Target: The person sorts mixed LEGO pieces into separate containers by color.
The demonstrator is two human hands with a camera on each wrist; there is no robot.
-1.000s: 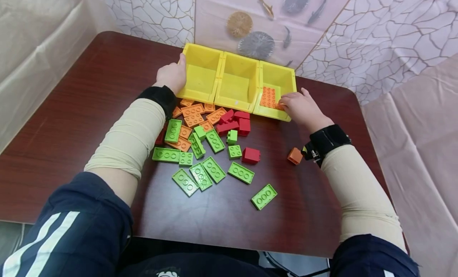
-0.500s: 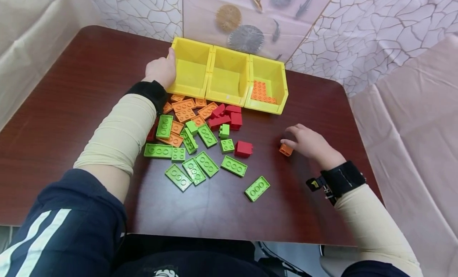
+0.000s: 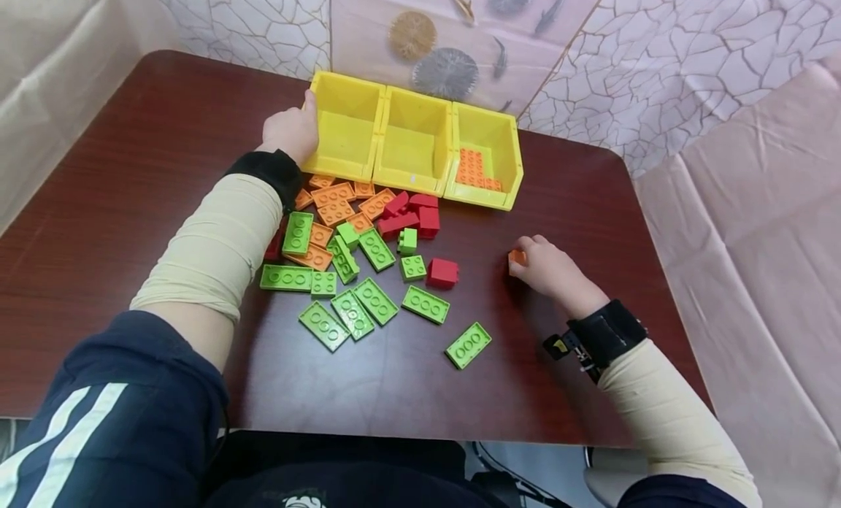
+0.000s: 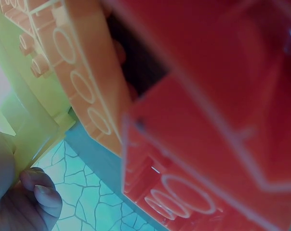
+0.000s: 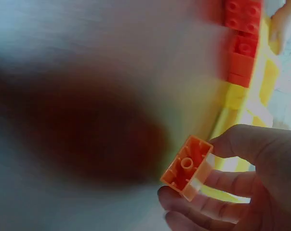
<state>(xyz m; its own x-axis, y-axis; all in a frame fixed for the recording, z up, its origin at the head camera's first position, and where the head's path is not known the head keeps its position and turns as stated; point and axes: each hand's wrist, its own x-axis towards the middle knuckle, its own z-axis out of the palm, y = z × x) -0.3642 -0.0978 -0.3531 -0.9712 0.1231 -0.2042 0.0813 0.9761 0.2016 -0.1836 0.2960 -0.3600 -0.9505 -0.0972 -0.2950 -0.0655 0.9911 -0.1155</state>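
Lone green brick: nearest of all, set apart on the table; could be flicked toward the near edge by a careless return.
Green bricks: scattered loosely, some touching; could go skidding if brushed in passing.
Lone red brick: sitting just right of the greens; could get clipped on a low sweep leftward.
Right hand: pinching now, thumb against curled fingers, gap filled by the orange brick; could lose it through too shallow a hold.
Orange brick: off to the right, well clear of the pile, hollow underside showing at the wrist; touching wood or lifted, cannot tell. Could twist out if caught near a corner.
Orange pile: heaped beside red bricks, hard by the yellow tray; could scatter if dragged against.
Left hand: gripping the left wall, thumb up at the rim; could tilt everything by pulling unevenly.
Yellow tray: held at one end only, orange bricks in the right compartment; could swivel if bumped there.
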